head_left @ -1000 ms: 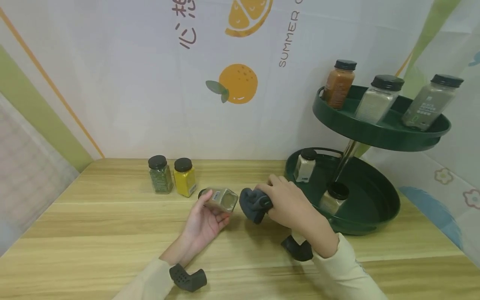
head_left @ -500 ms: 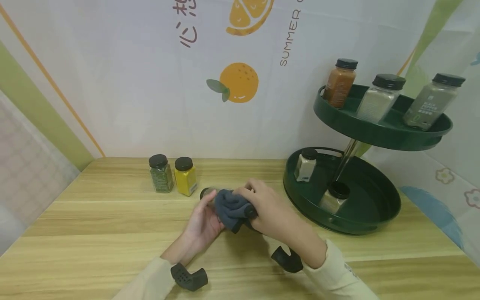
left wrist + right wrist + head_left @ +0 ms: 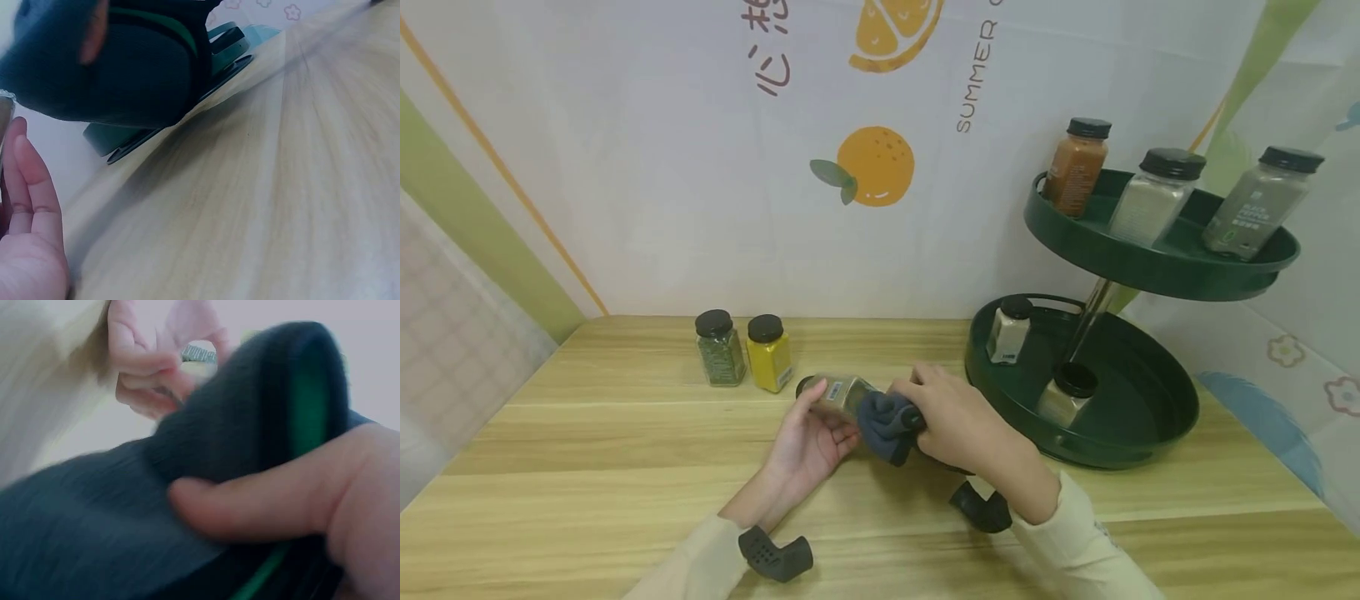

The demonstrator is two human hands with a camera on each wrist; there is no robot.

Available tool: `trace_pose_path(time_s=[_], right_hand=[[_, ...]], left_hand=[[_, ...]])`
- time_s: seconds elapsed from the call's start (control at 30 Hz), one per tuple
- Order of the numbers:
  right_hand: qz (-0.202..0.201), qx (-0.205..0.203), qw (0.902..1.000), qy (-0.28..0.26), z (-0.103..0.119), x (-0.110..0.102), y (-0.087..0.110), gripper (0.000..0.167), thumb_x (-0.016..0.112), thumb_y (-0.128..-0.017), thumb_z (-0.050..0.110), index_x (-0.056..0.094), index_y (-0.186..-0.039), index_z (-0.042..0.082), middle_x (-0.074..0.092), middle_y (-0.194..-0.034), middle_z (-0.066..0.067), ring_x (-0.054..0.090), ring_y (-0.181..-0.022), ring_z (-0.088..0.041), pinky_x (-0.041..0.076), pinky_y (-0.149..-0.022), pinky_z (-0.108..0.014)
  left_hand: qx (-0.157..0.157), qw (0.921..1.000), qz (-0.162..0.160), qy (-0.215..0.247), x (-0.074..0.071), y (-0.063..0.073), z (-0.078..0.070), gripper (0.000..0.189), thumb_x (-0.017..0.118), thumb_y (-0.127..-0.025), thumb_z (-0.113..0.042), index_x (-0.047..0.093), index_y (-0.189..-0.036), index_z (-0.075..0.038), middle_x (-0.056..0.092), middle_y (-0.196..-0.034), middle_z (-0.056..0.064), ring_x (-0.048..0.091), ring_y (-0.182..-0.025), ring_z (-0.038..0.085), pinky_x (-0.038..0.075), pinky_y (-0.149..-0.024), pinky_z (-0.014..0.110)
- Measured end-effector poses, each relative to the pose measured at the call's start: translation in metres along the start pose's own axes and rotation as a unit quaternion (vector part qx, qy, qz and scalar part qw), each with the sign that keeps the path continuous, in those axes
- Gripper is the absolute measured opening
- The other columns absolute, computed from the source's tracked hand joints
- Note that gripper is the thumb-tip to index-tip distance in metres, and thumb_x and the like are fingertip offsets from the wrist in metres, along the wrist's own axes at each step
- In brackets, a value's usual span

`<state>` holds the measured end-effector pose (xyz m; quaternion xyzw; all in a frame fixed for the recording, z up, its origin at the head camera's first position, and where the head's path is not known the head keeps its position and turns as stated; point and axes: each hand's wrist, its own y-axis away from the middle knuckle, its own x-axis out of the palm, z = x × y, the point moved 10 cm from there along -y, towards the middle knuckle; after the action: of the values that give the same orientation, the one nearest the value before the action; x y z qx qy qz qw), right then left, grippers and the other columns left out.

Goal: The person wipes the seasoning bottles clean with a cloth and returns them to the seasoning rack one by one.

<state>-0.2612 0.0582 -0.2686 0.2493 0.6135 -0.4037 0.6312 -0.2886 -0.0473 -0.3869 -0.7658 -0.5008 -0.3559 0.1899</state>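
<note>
My left hand (image 3: 811, 442) holds a spice jar (image 3: 837, 392) on its side, thumb over the top and fingers beneath. The jar is clear with a black lid at the left and a small label. In my right hand (image 3: 951, 415) is a bunched dark blue-grey cloth (image 3: 886, 423), which overlaps the base end of the jar in the head view. Up close in the right wrist view, the thumb (image 3: 250, 506) presses on the cloth, whose dark edge has a green stripe. Blurred cloth (image 3: 125, 69) fills the upper left of the left wrist view.
A green two-tier round rack (image 3: 1150, 433) stands at the right, with several spice jars on its tiers. At the back left are a jar of green herbs (image 3: 721, 350) and a yellow jar (image 3: 768, 354). Behind the wooden table (image 3: 587, 467) hangs a printed curtain (image 3: 700, 208).
My right hand swung the cloth left over the jar, hiding most of it, then drew back a little to the right. The left hand with the jar has stayed about still.
</note>
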Motion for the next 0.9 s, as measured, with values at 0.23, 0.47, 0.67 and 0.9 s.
trace_pose_path(time_s=[0.23, 0.47, 0.67, 0.9], right_hand=[[0.049, 0.035, 0.9961, 0.064, -0.019, 0.007, -0.001, 0.045, 0.069, -0.07, 0.0, 0.062, -0.111, 0.018, 0.054, -0.095, -0.003, 0.05, -0.089, -0.02, 0.045, -0.073, -0.038], [-0.118, 0.014, 0.9929, -0.006, -0.003, -0.038, 0.004, 0.047, 0.074, -0.069, 0.002, 0.061, -0.112, 0.016, 0.054, -0.092, -0.002, 0.052, -0.086, -0.02, 0.047, -0.072, -0.035], [-0.121, -0.059, 0.9892, -0.058, 0.033, -0.025, 0.003, 0.044, 0.073, -0.073, 0.003, 0.061, -0.113, 0.017, 0.053, -0.09, 0.0, 0.05, -0.08, -0.014, 0.046, -0.071, -0.031], [-0.108, -0.044, 0.9922, -0.045, 0.031, -0.014, 0.001, 0.049, 0.073, -0.065, -0.004, 0.062, -0.107, 0.018, 0.052, -0.084, 0.0, 0.049, -0.075, -0.015, 0.044, -0.067, -0.031]], left_hand=[[-0.002, 0.9999, 0.011, 0.0, -0.001, 0.001, 0.001, 0.038, 0.028, -0.098, -0.043, 0.048, -0.112, -0.013, 0.066, -0.089, -0.002, 0.061, -0.076, 0.01, 0.047, -0.076, 0.023], [-0.002, 0.9999, 0.011, -0.005, 0.0, 0.001, 0.001, 0.038, 0.029, -0.098, -0.041, 0.057, -0.1, -0.015, 0.067, -0.088, -0.002, 0.062, -0.078, 0.012, 0.047, -0.078, 0.025], [-0.007, 0.9998, -0.015, 0.005, -0.002, -0.001, 0.002, 0.038, 0.035, -0.097, -0.039, 0.063, -0.084, -0.017, 0.064, -0.082, -0.007, 0.06, -0.074, 0.006, 0.048, -0.074, 0.021], [-0.016, 0.9993, -0.034, -0.001, -0.005, -0.001, 0.003, 0.038, 0.036, -0.095, -0.044, 0.056, -0.1, -0.013, 0.064, -0.086, -0.004, 0.061, -0.077, 0.007, 0.047, -0.074, 0.021]])
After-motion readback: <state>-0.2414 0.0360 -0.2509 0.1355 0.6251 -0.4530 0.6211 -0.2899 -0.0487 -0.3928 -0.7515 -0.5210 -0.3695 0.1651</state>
